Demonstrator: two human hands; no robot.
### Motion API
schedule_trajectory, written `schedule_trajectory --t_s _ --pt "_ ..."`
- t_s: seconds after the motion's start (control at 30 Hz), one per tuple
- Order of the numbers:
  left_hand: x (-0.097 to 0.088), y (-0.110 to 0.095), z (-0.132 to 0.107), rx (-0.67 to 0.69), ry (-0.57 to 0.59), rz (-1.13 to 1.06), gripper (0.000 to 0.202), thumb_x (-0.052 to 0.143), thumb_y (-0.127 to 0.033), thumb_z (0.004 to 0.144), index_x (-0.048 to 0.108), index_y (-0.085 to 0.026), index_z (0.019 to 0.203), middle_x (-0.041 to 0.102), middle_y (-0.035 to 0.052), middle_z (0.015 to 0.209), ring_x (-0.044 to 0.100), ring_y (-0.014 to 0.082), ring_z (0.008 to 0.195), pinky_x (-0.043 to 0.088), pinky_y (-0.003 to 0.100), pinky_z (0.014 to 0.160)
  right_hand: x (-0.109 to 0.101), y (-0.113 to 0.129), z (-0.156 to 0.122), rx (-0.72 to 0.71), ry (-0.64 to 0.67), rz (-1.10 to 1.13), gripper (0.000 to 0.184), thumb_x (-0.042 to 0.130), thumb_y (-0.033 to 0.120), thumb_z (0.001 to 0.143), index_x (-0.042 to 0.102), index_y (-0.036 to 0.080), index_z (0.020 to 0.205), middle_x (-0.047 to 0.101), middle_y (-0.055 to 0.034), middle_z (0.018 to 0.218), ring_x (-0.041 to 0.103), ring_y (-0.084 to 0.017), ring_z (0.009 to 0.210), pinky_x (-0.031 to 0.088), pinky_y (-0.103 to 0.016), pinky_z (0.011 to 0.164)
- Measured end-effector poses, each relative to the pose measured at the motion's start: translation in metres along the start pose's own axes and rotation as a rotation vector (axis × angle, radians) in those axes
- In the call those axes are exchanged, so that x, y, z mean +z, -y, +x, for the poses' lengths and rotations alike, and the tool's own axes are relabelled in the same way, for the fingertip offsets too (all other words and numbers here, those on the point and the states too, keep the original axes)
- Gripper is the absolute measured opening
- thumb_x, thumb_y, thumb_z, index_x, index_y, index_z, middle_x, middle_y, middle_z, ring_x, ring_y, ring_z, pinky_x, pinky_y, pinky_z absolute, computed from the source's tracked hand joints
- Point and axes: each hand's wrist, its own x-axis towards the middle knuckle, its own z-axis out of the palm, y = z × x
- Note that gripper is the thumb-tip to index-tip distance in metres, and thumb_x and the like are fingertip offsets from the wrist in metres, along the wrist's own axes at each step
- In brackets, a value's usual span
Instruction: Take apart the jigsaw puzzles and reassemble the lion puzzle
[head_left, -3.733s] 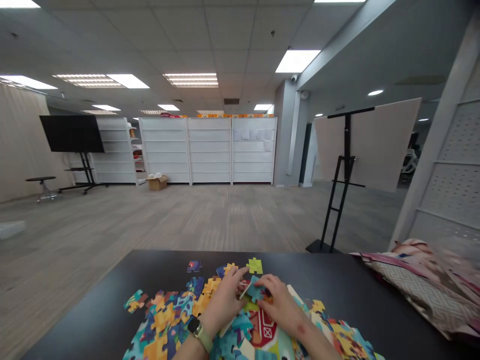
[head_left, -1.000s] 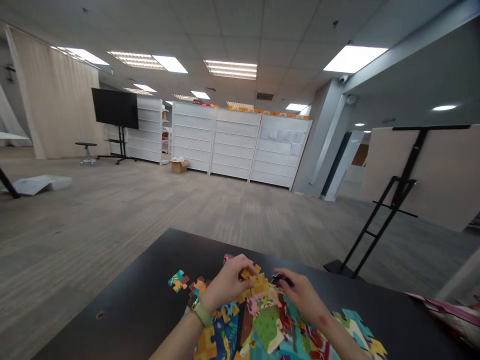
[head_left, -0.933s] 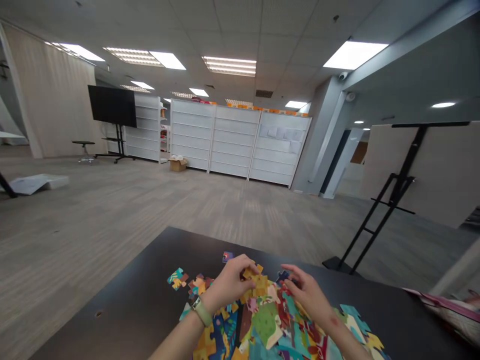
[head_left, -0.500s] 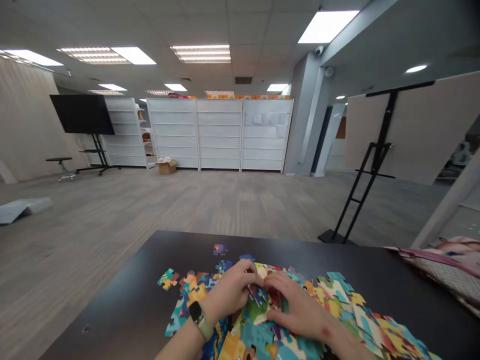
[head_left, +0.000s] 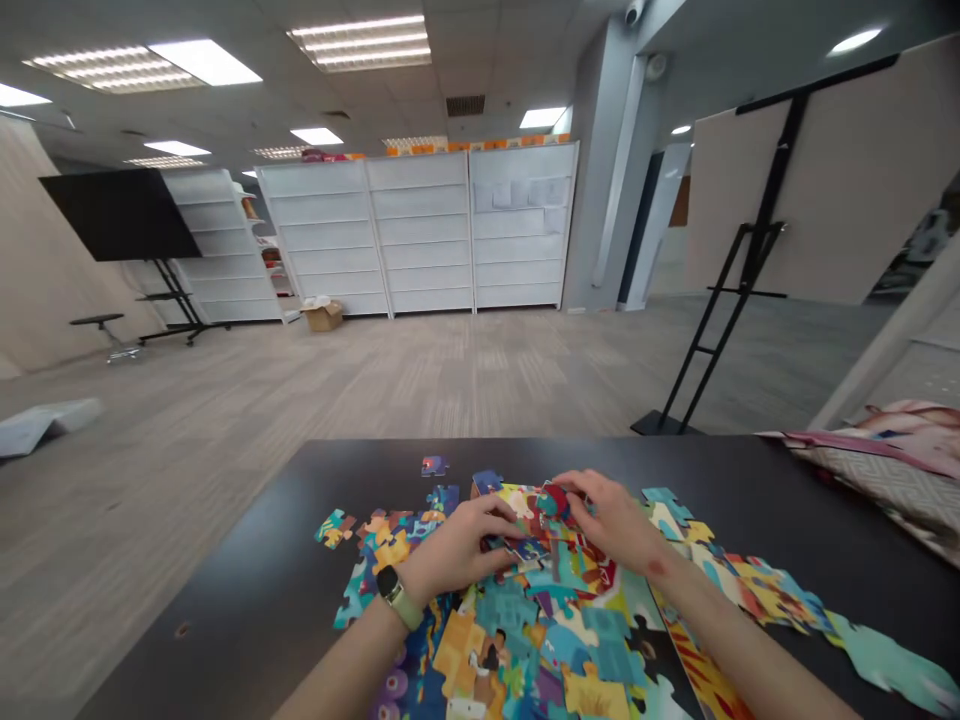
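Low over the middle of the heap of colourful jigsaw puzzle pieces (head_left: pixel 517 625) is my left hand (head_left: pixel 469 545), wearing a watch. Its fingers are closed on a dark blue puzzle piece (head_left: pixel 529 550), partly covered by the fingertips. My right hand (head_left: pixel 615 520) is farther right and a little farther off, its thumb and fingers pinching a red and teal puzzle piece (head_left: pixel 553 502) at the far side of the heap. Pieces lie overlapped beneath both hands, and parts of them are hidden by my fingers and forearms.
The pieces lie on a dark table (head_left: pixel 247 580). A purple piece (head_left: pixel 433 466) and a small joined cluster (head_left: pixel 334 528) lie apart from the heap. Further pieces trail right, near a patterned cloth item (head_left: pixel 885 480). Beyond stand a black easel stand (head_left: pixel 739 290) and white shelves (head_left: pixel 420 235).
My right hand has moved right and away from my left, now at the red and teal piece. My left hand stays near the middle with the blue piece. The view has tilted downward.
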Motion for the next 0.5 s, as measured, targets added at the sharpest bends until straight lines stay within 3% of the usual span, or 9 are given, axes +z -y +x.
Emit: schedule_trajectory --t_s 0.07,0.13,0.27,0.37,0.5 --pt "-0.001 0.001 -0.002 0.018 0.041 0.0 0.037 0.065 -0.02 0.082 0.074 -0.027 0.116 0.064 0.0059 0.122 0.06 0.025 0.113 0.048 0.035 0.1 -0.001 -0.005 0.0 0.034 0.004 -0.043 0.027 0.043 0.023 0.092 0.067 0.023 0.105 0.068 -0.003 0.081 0.063 -0.02 0.077 0.05 -0.035 0.076" --pt "-0.002 -0.001 -0.004 0.037 0.072 -0.011 0.046 0.063 -0.016 0.079 0.071 -0.029 0.122 0.059 0.0054 0.131 0.056 0.026 0.12 0.045 0.037 0.106 0.002 -0.008 -0.002 0.017 0.019 -0.073 0.023 0.048 0.023 0.089 0.069 0.022 0.097 0.069 -0.0056 0.089 0.064 -0.022 0.085 0.05 -0.037 0.08" --pt "-0.007 -0.004 -0.006 0.066 0.153 0.052 0.057 0.08 -0.04 0.076 0.064 -0.033 0.131 0.051 0.0056 0.142 0.041 0.0333 0.135 0.032 0.049 0.117 -0.002 -0.004 -0.001 -0.046 0.026 -0.081 0.02 0.052 0.023 0.088 0.071 0.02 0.095 0.068 -0.0087 0.106 0.063 -0.023 0.099 0.049 -0.037 0.09" --pt "-0.008 -0.002 -0.006 0.002 0.213 0.16 0.065 0.082 -0.056 0.074 0.062 -0.039 0.132 0.048 0.0056 0.146 0.035 0.0392 0.138 0.026 0.059 0.116 -0.025 0.008 0.009 -0.081 0.042 -0.081 0.023 0.049 0.024 0.091 0.071 0.022 0.097 0.071 -0.0056 0.099 0.064 -0.021 0.094 0.049 -0.033 0.086" --pt "-0.009 0.004 -0.009 -0.105 0.19 0.253 0.063 0.071 -0.059 0.084 0.051 -0.042 0.142 0.042 0.0059 0.154 0.033 0.0416 0.14 0.025 0.064 0.114 -0.07 0.025 0.006 -0.049 0.078 -0.11 0.026 0.046 0.028 0.094 0.072 0.023 0.095 0.073 -0.0046 0.097 0.067 -0.022 0.092 0.05 -0.035 0.085"
